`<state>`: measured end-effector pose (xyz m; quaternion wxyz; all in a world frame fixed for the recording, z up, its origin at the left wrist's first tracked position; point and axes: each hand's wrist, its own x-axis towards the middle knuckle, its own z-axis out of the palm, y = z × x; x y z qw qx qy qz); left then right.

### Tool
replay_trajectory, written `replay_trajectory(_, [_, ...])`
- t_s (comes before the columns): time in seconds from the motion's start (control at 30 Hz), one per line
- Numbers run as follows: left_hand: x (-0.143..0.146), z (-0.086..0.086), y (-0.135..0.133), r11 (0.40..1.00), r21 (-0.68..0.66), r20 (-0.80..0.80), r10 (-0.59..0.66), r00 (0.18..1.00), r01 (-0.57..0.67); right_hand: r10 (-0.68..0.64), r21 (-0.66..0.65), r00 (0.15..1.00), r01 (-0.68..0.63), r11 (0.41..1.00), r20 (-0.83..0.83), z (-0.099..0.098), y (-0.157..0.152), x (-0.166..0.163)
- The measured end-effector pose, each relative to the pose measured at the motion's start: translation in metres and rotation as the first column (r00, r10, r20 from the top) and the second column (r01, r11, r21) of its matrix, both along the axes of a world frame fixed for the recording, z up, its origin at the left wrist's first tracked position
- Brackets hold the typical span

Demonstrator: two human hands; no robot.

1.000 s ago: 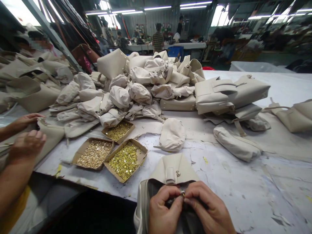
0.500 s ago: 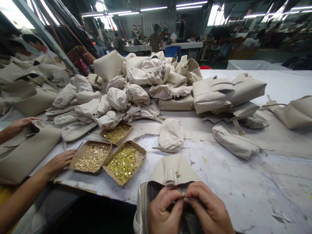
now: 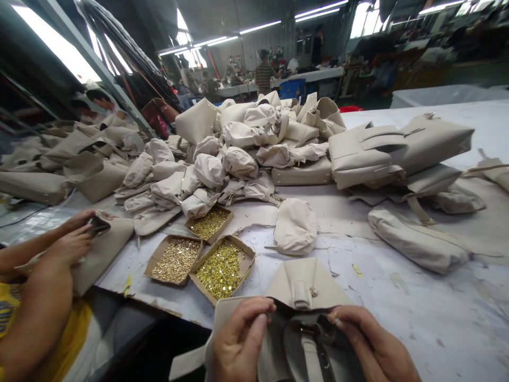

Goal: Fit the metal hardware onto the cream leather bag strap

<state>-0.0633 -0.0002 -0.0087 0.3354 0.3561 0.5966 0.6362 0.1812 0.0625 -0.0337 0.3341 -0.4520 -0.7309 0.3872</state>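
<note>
Bag [image 3: 306, 286]: cream, lying at the near table [image 3: 417, 313] edge directly in front of the person, flap pointing away, mouth held open toward the camera. A small metal stud shows on the flap beside its strap loop.

Left hand [image 3: 238, 342]: fingers curled, thumb and forefinger pinching the bag's left rim. Right hand [image 3: 374, 347]: fingers bent, tips pressing the right rim of the opening. The hands are apart, spreading the mouth; a strap [image 3: 312, 355] with dark hardware lies between them.

Handling judgement: the material looks like soft, pliable leather or imitation, light, folding readily; it holds shape only at seams and flap. Best grip appears to be the stitched rim or the strap, not the slack panels. The pale surface would likely mark easily.

Surroundings: three open card trays [image 3: 222, 268] of brass fittings just left of the bag; a heap of similar bags [image 3: 238, 154] further back. A co-worker's hands [image 3: 75, 239] at far left handle another bag
</note>
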Motion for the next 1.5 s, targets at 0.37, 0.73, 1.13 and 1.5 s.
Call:
replay_trajectory(0.37, [-0.034, 0.007, 0.006, 0.888, -0.437, -0.131, -0.223, 0.966, 0.146, -0.060, -0.051, 0.994, 0.055, 0.997, -0.093, 0.013, 0.014, -0.016])
replay_trajectory(0.73, [-0.013, 0.021, 0.063, 0.730, -0.601, -0.586, -0.680, 0.440, 0.327, -0.174, -0.382, 0.912, 0.021, 0.924, -0.372, 0.020, 0.037, -0.002])
replay_trajectory(1.13, [-0.025, 0.012, 0.060, 0.768, -0.534, -0.459, -0.615, 0.641, 0.353, -0.253, -0.481, 0.849, -0.001, 0.877, -0.464, 0.018, 0.049, 0.002])
replay_trajectory(1.5, [-0.030, 0.006, 0.066, 0.758, -0.544, -0.435, -0.621, 0.652, 0.360, -0.152, -0.459, 0.859, -0.104, 0.882, -0.488, 0.017, 0.045, 0.009])
